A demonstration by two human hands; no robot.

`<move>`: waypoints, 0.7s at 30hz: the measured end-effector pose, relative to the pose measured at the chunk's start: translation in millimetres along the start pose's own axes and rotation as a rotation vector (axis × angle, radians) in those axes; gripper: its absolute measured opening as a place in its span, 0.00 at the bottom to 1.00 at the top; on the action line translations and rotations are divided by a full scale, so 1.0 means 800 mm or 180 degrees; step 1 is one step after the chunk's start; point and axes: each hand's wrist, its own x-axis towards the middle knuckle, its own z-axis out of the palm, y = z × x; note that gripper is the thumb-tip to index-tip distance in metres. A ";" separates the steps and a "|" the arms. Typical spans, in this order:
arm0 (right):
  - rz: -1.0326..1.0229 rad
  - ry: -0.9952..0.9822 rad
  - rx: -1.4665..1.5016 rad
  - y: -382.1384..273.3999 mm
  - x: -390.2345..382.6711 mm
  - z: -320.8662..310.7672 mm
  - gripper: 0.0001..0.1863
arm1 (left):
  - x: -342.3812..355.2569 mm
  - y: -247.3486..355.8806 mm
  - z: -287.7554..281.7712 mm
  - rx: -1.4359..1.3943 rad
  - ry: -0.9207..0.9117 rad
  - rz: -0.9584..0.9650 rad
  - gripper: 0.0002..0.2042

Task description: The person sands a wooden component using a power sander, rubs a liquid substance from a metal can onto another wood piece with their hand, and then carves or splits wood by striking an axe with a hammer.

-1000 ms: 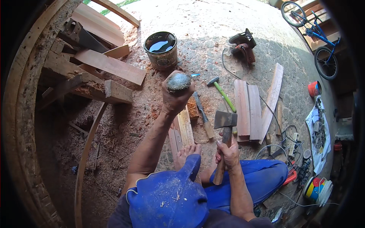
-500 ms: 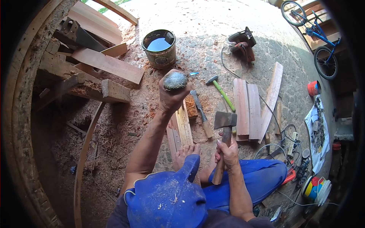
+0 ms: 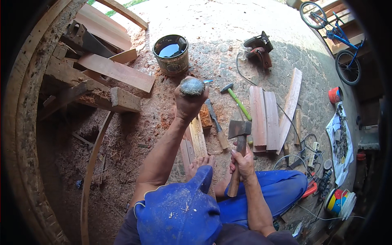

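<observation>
My left hand (image 3: 189,104) is raised in front of the black bucket, its fingers wrapped round a thick rounded tool handle (image 3: 192,86) with a worn, frayed grey end. The rest of that tool is hidden below the fist. At the right, my right hand (image 3: 243,163) is closed round the wooden handle of a hatchet (image 3: 240,129), its dark metal head upward. Beneath my left hand lie narrow wooden strips (image 3: 197,136), with a bare foot (image 3: 201,166) against their near end. A chisel (image 3: 216,124) with a wooden handle lies just right of the strips.
Ahead stands a bucket (image 3: 172,67) holding dark liquid. A green-handled hammer (image 3: 238,102), planks (image 3: 264,116) and a corded power tool (image 3: 260,49) lie to the right. Timber (image 3: 122,100) and a handsaw (image 3: 87,41) are at left. Cables and a power strip (image 3: 314,154) sit near right.
My left hand has shifted slightly right and toward me with the handle. The hatchet in my right hand has moved a little left. Both grips are unchanged.
</observation>
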 end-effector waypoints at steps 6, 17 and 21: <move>-0.0219 -0.0120 0.0065 -0.017 -0.001 0.012 0.25 | -0.002 -0.015 -0.024 -0.0461 0.0151 -0.1084 0.08; -0.2624 -0.0554 -0.3004 -0.191 -0.009 0.087 0.37 | -0.005 0.017 0.014 0.0296 -0.0129 -0.0221 0.08; -0.3719 -0.0644 -0.3547 -0.236 -0.025 0.127 0.36 | -0.008 0.004 -0.016 0.0533 -0.0275 -0.0644 0.07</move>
